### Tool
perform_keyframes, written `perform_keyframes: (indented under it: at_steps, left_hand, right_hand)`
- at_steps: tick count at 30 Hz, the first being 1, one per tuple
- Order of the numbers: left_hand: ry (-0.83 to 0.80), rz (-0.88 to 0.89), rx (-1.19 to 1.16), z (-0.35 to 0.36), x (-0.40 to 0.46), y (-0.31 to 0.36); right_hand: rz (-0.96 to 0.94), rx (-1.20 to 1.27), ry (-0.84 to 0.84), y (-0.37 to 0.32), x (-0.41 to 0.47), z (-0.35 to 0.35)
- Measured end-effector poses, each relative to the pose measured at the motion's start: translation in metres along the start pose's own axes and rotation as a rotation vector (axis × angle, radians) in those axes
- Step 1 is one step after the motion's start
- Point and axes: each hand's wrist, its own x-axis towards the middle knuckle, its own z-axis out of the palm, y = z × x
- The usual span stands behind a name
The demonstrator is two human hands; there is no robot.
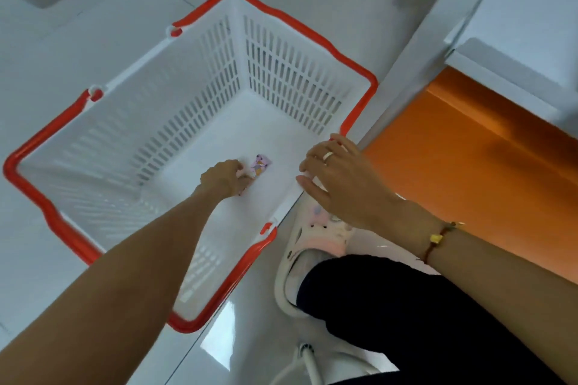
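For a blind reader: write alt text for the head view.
A left hand grips a small pink packet at the bottom of a white slotted basket with red handles; the right hand rests open on its rim.

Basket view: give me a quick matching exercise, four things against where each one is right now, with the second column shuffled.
Things:
1. left hand
2. right hand
3. pink packet
4. clog

Places:
A. on the floor beside the basket
B. lying on the basket's bottom
C. fingers flat on the basket's white edge
D. inside the basket, gripping the pink packet

Pairs: 1-D, 2-C, 3-B, 4-A.
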Motion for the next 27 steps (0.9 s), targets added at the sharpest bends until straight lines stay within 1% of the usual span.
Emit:
perform_keyframes:
  at_steps: [1,3,5,8,11,13,16,18,20,23,25,27]
  left_hand:
    - [-0.018,0.024,0.035,-0.014,-0.005,0.007]
    - [0.023,0.114,0.052,-0.052,-0.021,0.029]
    - [0.154,0.247,0.032,-0.091,-0.048,0.059]
    - [0.389,0.472,-0.056,-0.139,-0.114,0.12]
    - [0.508,0.724,-0.145,-0.167,-0.194,0.193]
    - [0.589,0.849,-0.147,-0.176,-0.238,0.241]
    - [0.664,0.944,-0.116,-0.179,-0.274,0.308]
    - [0.659,0.973,-0.086,-0.177,-0.28,0.35]
    - [0.633,0.979,-0.022,-0.171,-0.277,0.388]
    - [0.518,0.888,0.045,-0.159,-0.265,0.426]
    - [0.407,0.809,-0.01,-0.151,-0.255,0.437]
    - [0.342,0.792,-0.142,-0.142,-0.246,0.437]
  right_hand:
    - [-0.005,0.017,-0.015,0.0,-0.001,-0.008]
    - [-0.024,0.047,0.0,0.002,-0.007,-0.031]
    - [-0.029,0.079,0.014,0.007,-0.021,-0.066]
    - [0.008,0.067,-0.046,0.018,-0.062,-0.127]
    - [0.083,-0.046,-0.042,0.027,-0.122,-0.192]
    - [0.176,-0.097,0.039,0.034,-0.164,-0.225]
    - [0.345,-0.111,0.277,0.056,-0.213,-0.252]
    - [0.448,-0.073,0.424,0.076,-0.236,-0.261]
    - [0.519,-0.067,0.502,0.098,-0.251,-0.263]
    - [0.573,-0.059,0.449,0.125,-0.256,-0.256]
    - [0.593,-0.058,0.386,0.138,-0.25,-0.251]
    - [0.619,-0.078,0.32,0.147,-0.242,-0.248]
